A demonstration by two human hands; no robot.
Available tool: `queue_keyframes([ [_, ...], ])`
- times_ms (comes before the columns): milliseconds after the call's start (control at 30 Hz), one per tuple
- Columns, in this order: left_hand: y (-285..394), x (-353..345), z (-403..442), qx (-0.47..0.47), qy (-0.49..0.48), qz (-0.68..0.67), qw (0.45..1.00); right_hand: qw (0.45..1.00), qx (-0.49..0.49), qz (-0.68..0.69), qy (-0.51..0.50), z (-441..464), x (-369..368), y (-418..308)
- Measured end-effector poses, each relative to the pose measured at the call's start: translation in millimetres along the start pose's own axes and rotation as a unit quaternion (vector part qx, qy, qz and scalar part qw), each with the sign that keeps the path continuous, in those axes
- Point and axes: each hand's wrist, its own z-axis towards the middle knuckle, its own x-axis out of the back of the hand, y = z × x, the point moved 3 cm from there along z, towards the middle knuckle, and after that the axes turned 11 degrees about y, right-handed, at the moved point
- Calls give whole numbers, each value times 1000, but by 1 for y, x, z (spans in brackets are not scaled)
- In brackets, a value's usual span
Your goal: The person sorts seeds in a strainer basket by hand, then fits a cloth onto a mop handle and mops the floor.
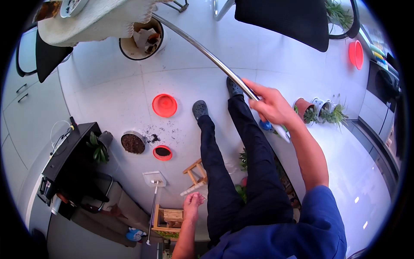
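Observation:
My right hand [271, 105] is wrapped round a long shiny metal pole [207, 54], near its white-grey end. The pole runs up and left past the waste bin, and its far end is hidden at the tablecloth. My left hand [193, 203] hangs low at my side with its fingers curled in and nothing visible in them. Nearest to it is a small wooden stool [196, 173]. On the floor ahead are a red pot [164, 105], a bowl of dark soil [133, 143] and a small red pot holding soil [162, 152], with loose soil scattered between them.
A waste bin [142, 43] with paper in it stands by the cloth-covered table [86, 26]. Black chairs [284, 19] are at the top. Potted plants [321, 110] line the right side. A flat-headed mop [154, 179] and a wooden crate [168, 218] are at lower left.

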Motion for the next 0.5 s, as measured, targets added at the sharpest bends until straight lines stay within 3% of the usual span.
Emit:
queue_keyframes([
  [167,10,-4,-2,0,2,-6,1000,999,-18,25,11,41,-15,29],
  [267,12,-3,-4,-9,2,-15,1000,996,-69,53,-11,6,-24,47],
  [433,15,-4,-3,-16,-5,-12,1000,955,-146,256,-21,-63,-20,57],
  [500,19,-6,-4,-19,-3,-9,1000,947,-164,276,-23,-85,-14,52],
])
